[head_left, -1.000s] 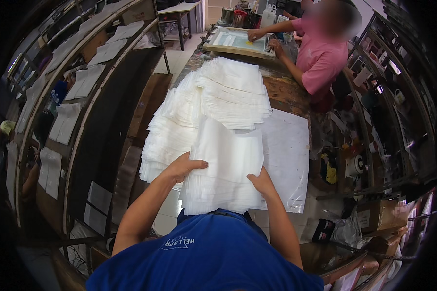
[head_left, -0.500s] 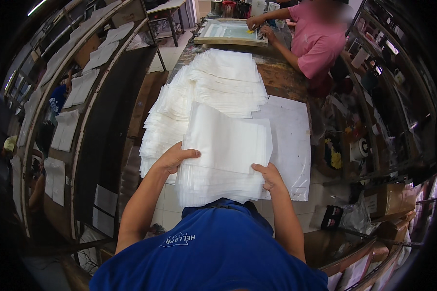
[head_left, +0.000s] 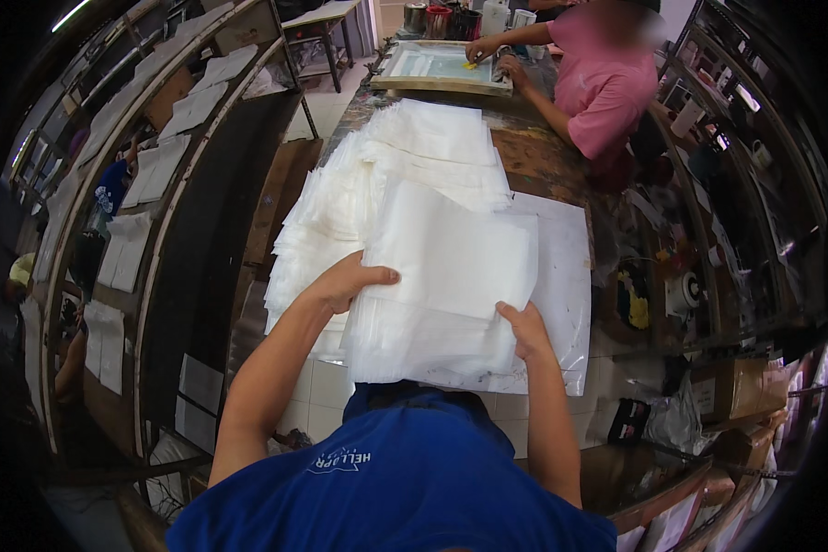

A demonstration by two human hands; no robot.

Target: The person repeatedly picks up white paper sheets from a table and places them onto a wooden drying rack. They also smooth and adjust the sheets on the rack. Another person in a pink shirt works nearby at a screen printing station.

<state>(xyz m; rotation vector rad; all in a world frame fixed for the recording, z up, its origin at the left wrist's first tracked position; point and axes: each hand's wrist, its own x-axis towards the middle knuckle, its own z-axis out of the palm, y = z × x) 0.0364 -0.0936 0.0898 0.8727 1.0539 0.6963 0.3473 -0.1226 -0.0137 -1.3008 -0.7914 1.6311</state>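
Observation:
A thick stack of thin white translucent sheets (head_left: 451,262) is held in front of me at the near end of the table. My left hand (head_left: 348,280) is closed on its left edge, thumb lying on top. On the opposite edge, my right hand (head_left: 523,327) grips the stack, thumb on top and fingers mostly hidden beneath. Just beyond lies a large fanned pile of similar white sheets (head_left: 327,198), partly covered by the held stack. Under the right side shows a pale flat board (head_left: 566,276).
At the table's far end, a person in a pink shirt (head_left: 607,83) works over a framed screen (head_left: 442,83) with something yellow. Racks holding white sheets (head_left: 156,170) stand left. On the right are dark shelves and a cardboard box (head_left: 736,386).
Both hands have shifted a little to the right and away from me with the stack. Its far right corner now reaches further over the pale board.

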